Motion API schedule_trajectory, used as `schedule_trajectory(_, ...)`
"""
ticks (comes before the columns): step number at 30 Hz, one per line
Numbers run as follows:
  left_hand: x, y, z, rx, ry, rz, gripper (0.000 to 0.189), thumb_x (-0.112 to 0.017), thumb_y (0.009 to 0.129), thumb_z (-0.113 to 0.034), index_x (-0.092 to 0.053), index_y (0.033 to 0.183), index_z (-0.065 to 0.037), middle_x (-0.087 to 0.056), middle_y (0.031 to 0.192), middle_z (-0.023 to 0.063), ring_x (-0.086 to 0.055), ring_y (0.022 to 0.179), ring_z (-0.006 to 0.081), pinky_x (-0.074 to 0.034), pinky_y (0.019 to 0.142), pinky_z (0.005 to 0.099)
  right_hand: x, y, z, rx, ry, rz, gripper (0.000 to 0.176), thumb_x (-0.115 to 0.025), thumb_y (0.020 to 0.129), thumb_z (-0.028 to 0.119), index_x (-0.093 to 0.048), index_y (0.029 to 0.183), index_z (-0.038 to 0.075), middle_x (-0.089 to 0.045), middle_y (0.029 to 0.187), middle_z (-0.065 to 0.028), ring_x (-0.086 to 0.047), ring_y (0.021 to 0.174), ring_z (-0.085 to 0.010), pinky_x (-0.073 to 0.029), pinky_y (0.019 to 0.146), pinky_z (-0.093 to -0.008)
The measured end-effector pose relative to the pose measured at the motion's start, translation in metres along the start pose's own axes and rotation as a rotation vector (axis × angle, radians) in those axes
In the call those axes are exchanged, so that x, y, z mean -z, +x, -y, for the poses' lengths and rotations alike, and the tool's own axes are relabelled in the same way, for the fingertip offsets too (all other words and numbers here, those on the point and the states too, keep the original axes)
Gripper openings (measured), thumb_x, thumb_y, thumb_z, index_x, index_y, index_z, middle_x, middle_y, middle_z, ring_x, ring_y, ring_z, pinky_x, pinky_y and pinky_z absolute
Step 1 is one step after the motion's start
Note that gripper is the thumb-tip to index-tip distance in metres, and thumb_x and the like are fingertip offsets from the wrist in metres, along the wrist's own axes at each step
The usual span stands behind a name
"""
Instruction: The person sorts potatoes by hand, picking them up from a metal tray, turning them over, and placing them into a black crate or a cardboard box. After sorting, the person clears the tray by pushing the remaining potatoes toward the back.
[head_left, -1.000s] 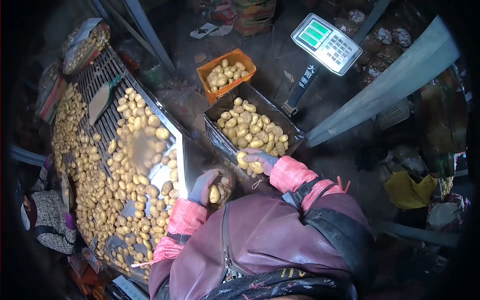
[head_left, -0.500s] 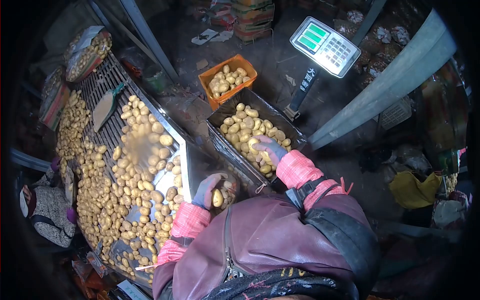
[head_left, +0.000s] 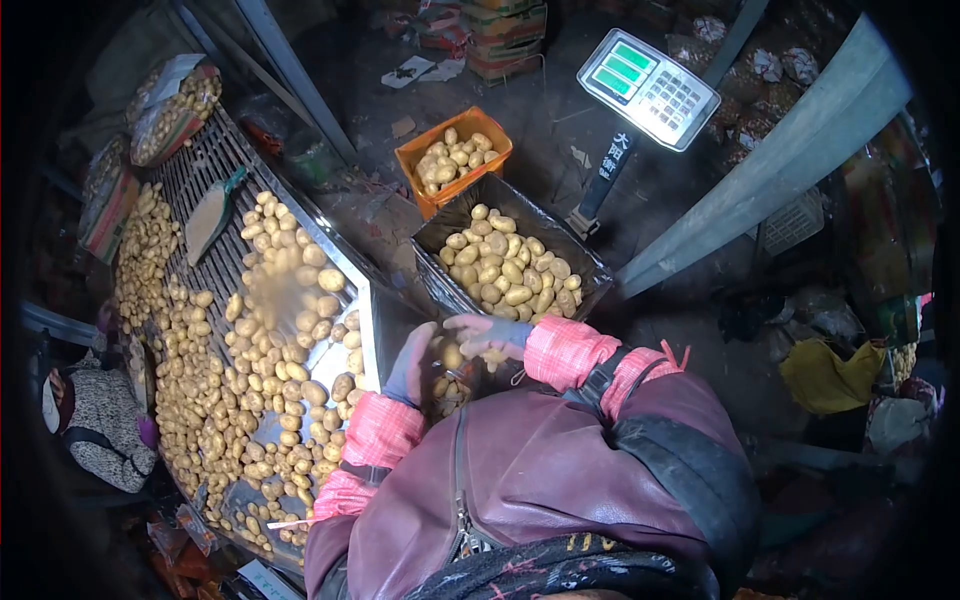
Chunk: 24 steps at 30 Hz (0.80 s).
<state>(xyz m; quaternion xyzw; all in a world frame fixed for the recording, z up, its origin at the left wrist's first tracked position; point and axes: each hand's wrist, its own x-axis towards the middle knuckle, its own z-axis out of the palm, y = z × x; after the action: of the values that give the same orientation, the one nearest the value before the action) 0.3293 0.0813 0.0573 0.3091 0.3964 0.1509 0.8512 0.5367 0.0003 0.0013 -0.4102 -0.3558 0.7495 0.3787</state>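
My left hand (head_left: pixel 408 366), in a purple-grey glove, is open with its fingers stretched out beside the slatted sorting table's metal edge. Just to its right, my right hand (head_left: pixel 490 336) reaches leftward with fingers extended and apart. Between and below the two hands, a potato (head_left: pixel 453 356) shows above more potatoes low in front of my jacket, partly hidden by the hands. Ahead of my right hand stands a box (head_left: pixel 432 268) lined with black plastic, well filled with loose potatoes (head_left: pixel 513 270).
Potatoes cover much of the sorting table (head_left: pixel 370 300), where a scoop (head_left: pixel 212 220) lies. An orange crate (head_left: pixel 412 185) of potatoes stands behind the lined box. A scale display (head_left: pixel 648 90) and a slanted metal post (head_left: pixel 770 160) rise at right. Another person (head_left: pixel 105 425) is at far left.
My right hand has let go of a potato in the lined box and swung left and back beside my left hand. My left hand's fingers have straightened beside the potato near it.
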Motion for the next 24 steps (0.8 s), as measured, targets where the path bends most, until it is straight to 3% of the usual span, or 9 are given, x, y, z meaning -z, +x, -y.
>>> schedule_trajectory(4, -0.002, 0.002, 0.010, -0.086, 0.105, 0.157, 0.047, -0.053, 0.101, -0.036, -0.048, 0.137, -0.006, -0.059, 0.127, 0.0102, -0.054, 0.122, 0.0211, -0.046, 0.100, 0.0409, -0.012, -0.013, 0.006, -0.049, 0.060, -0.073, 0.077, -0.066, 0.086, 0.033, -0.031, 0.152, 0.013, -0.056, 0.129, -0.0102, -0.063, 0.103, -0.0202, -0.054, 0.065, -0.0322)
schedule_trajectory(5, -0.006, -0.006, 0.003, -0.058, 0.101, 0.155, 0.042, -0.056, 0.101, -0.029, -0.051, 0.134, -0.005, -0.059, 0.126, 0.0110, -0.056, 0.119, 0.0204, -0.046, 0.098, 0.0373, -0.010, -0.016, 0.007, -0.071, 0.073, -0.082, 0.077, -0.066, 0.086, 0.033, -0.032, 0.151, 0.013, -0.056, 0.128, -0.0105, -0.064, 0.102, -0.0206, -0.054, 0.065, -0.0320)
schedule_trajectory(8, 0.026, 0.010, 0.009, -0.379, 0.573, -0.064, 0.038, -0.057, 0.100, -0.020, -0.053, 0.133, -0.002, -0.058, 0.127, 0.0121, -0.057, 0.119, 0.0217, -0.045, 0.100, 0.0347, -0.008, -0.029, 0.009, -0.084, 0.144, -0.101, 0.071, -0.065, 0.086, 0.031, -0.037, 0.149, 0.014, -0.056, 0.123, -0.0111, -0.066, 0.097, -0.0237, -0.055, 0.064, -0.0315)
schedule_trajectory(9, 0.033, 0.008, 0.007, -0.693, 0.887, -0.206, 0.038, -0.060, 0.098, -0.015, -0.053, 0.132, 0.000, -0.059, 0.126, 0.0135, -0.057, 0.118, 0.0230, -0.044, 0.102, 0.0332, -0.006, -0.032, 0.010, -0.077, 0.151, -0.105, 0.070, -0.064, 0.087, 0.030, -0.037, 0.149, 0.014, -0.055, 0.122, -0.0111, -0.067, 0.097, -0.0244, -0.055, 0.064, -0.0312)
schedule_trajectory(10, 0.038, 0.002, 0.000, -0.917, 1.186, -0.315, 0.043, -0.062, 0.095, -0.017, -0.052, 0.134, -0.001, -0.058, 0.128, 0.0177, -0.054, 0.123, 0.0299, -0.041, 0.107, 0.0393, -0.003, -0.034, 0.010, -0.069, 0.158, -0.109, 0.068, -0.064, 0.087, 0.030, -0.038, 0.148, 0.014, -0.055, 0.121, -0.0111, -0.067, 0.096, -0.0250, -0.055, 0.063, -0.0310)
schedule_trajectory(12, 0.041, -0.006, -0.010, -1.083, 1.452, -0.504, 0.045, -0.067, 0.089, -0.018, -0.057, 0.130, -0.003, -0.053, 0.133, 0.0238, -0.047, 0.126, 0.0434, -0.037, 0.109, 0.0497, 0.006, -0.036, 0.005, -0.045, 0.163, -0.125, 0.066, -0.062, 0.089, 0.029, -0.038, 0.149, 0.013, -0.055, 0.122, -0.0116, -0.068, 0.094, -0.0261, -0.055, 0.061, -0.0306)
schedule_trajectory(13, 0.062, -0.001, -0.004, -1.091, 1.646, -0.589, 0.057, -0.069, 0.087, -0.025, -0.051, 0.137, -0.005, -0.044, 0.142, 0.0255, -0.039, 0.131, 0.0477, -0.032, 0.110, 0.0562, 0.008, -0.037, 0.004, -0.033, 0.172, -0.135, 0.065, -0.062, 0.089, 0.029, -0.038, 0.149, 0.013, -0.055, 0.122, -0.0116, -0.068, 0.093, -0.0261, -0.055, 0.061, -0.0305)
schedule_trajectory(17, 0.097, -0.001, 0.008, -0.860, 1.859, -0.624, 0.074, -0.068, 0.084, -0.034, -0.041, 0.148, -0.008, -0.036, 0.148, 0.0282, -0.037, 0.131, 0.0500, -0.031, 0.109, 0.0569, 0.016, -0.048, 0.003, -0.032, 0.203, -0.217, 0.062, -0.061, 0.090, 0.027, -0.041, 0.147, 0.013, -0.058, 0.120, -0.0132, -0.069, 0.090, -0.0262, -0.056, 0.058, -0.0305)
schedule_trajectory(24, 0.091, -0.003, 0.006, -1.003, 1.746, -0.613, 0.076, -0.071, 0.081, -0.037, -0.043, 0.147, -0.011, -0.047, 0.133, 0.0290, -0.046, 0.119, 0.0472, -0.036, 0.103, 0.0553, 0.040, -0.019, -0.019, -0.018, 0.506, -0.307, 0.055, -0.060, 0.091, 0.022, -0.045, 0.143, 0.012, -0.063, 0.112, -0.0135, -0.071, 0.085, -0.0297, -0.058, 0.054, -0.0331)
